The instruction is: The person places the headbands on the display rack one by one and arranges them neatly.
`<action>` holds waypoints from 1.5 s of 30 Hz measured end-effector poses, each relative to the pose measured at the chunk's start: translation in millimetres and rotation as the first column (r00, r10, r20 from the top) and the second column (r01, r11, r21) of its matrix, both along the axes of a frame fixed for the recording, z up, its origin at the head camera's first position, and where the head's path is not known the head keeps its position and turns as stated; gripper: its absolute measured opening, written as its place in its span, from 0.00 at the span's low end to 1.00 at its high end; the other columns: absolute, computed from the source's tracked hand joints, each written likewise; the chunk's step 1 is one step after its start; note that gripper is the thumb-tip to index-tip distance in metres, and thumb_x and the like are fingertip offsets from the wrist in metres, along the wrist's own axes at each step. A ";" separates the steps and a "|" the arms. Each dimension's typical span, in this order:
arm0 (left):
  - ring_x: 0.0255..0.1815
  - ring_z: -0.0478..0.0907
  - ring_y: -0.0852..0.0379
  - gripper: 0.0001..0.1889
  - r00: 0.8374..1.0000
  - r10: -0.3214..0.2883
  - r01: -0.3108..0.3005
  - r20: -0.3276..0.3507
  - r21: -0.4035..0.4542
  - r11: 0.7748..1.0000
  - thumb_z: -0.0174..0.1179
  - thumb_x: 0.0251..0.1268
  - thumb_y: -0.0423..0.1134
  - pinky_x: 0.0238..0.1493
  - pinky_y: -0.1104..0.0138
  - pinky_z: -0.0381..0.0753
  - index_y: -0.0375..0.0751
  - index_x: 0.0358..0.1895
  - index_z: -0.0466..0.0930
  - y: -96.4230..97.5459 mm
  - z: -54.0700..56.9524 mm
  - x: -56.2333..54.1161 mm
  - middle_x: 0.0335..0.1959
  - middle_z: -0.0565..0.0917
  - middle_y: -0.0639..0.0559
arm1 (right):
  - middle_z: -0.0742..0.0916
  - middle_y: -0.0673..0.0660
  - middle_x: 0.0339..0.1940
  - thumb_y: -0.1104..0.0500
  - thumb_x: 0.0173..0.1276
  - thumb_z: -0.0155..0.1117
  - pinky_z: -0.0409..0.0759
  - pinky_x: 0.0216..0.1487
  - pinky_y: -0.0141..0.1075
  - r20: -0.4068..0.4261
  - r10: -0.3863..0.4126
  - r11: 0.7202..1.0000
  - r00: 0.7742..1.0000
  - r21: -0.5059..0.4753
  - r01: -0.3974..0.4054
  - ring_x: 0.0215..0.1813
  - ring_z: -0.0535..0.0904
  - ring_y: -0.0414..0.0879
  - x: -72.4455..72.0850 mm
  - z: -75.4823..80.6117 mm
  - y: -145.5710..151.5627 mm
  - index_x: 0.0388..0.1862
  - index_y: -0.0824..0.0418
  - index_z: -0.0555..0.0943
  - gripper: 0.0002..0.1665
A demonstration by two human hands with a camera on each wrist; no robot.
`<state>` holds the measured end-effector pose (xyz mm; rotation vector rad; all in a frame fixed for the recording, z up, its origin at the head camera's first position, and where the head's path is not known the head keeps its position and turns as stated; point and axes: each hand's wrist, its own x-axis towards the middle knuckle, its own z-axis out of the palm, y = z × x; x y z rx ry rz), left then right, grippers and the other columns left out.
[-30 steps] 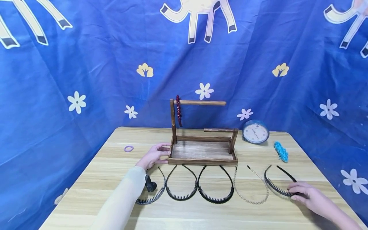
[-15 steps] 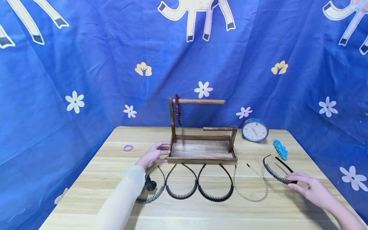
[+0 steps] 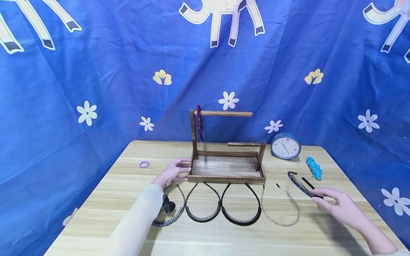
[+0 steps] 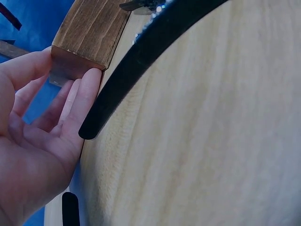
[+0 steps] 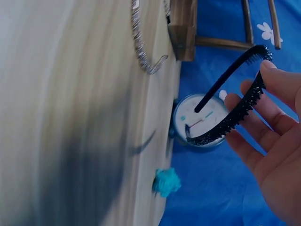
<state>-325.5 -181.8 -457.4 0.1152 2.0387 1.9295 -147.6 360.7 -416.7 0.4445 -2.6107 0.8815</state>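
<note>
My right hand (image 3: 336, 206) pinches a black toothed headband (image 3: 301, 185) between thumb and fingers. In the right wrist view the headband (image 5: 235, 113) hangs above the table, its two ends pointing away from the palm. My left hand (image 3: 171, 174) touches the left end of a brown wooden rack (image 3: 227, 179) with extended fingers; in the left wrist view the fingertips (image 4: 91, 77) meet the corner of its tray. A dark red headband (image 3: 200, 122) hangs at the left of the rack's upper bar (image 3: 227, 113).
In front of the rack lie a glittery dark headband (image 3: 169, 223), two black toothed headbands (image 3: 203, 219) (image 3: 241, 222) and a thin silvery headband (image 3: 283, 224). A blue clock (image 3: 285, 147), a turquoise bundle (image 3: 314, 168) and a purple ring (image 3: 144, 164) stand or lie farther back.
My right hand has lifted the black headband off the table and carried it up and leftward, turning it. The left hand stays at the rack.
</note>
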 end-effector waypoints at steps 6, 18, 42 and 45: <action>0.53 0.72 0.46 0.29 1.000 0.013 -0.013 -0.005 -0.012 1.000 0.58 0.61 0.29 0.41 0.55 0.83 0.43 0.67 0.64 -0.6 0.5 1.2 0.61 0.67 0.36 | 0.86 0.46 0.41 0.57 0.61 0.66 0.72 0.43 0.19 0.052 -0.039 0.999 0.998 -0.019 0.040 0.44 0.74 0.25 -5.5 12.4 -16.0 0.46 0.55 0.83 0.13; 0.49 0.74 0.46 0.29 1.000 0.016 -0.016 -0.004 0.010 1.000 0.59 0.59 0.27 0.41 0.55 0.83 0.42 0.65 0.65 1.7 1.3 3.6 0.59 0.68 0.36 | 0.86 0.57 0.35 0.63 0.64 0.63 0.81 0.34 0.28 0.152 0.078 0.953 0.985 -0.301 -0.029 0.35 0.81 0.39 -21.9 20.1 -34.7 0.47 0.68 0.77 0.14; 0.52 0.72 0.45 0.29 1.000 0.017 -0.017 -0.014 0.002 1.000 0.60 0.59 0.29 0.41 0.54 0.83 0.42 0.66 0.65 0.7 -2.0 1.4 0.60 0.68 0.35 | 0.85 0.54 0.30 0.62 0.64 0.62 0.84 0.34 0.33 0.149 0.242 0.586 0.959 -0.810 -0.022 0.32 0.84 0.43 -100.1 83.1 -60.7 0.44 0.66 0.73 0.13; 0.52 0.72 0.46 0.29 1.000 0.021 -0.021 -0.007 -0.001 1.000 0.60 0.59 0.29 0.41 0.55 0.83 0.43 0.65 0.65 1.8 -0.7 2.0 0.59 0.69 0.36 | 0.85 0.53 0.29 0.62 0.64 0.63 0.84 0.33 0.31 0.149 0.236 0.559 0.960 -0.829 -0.008 0.31 0.84 0.42 -109.2 90.6 -66.8 0.44 0.65 0.73 0.13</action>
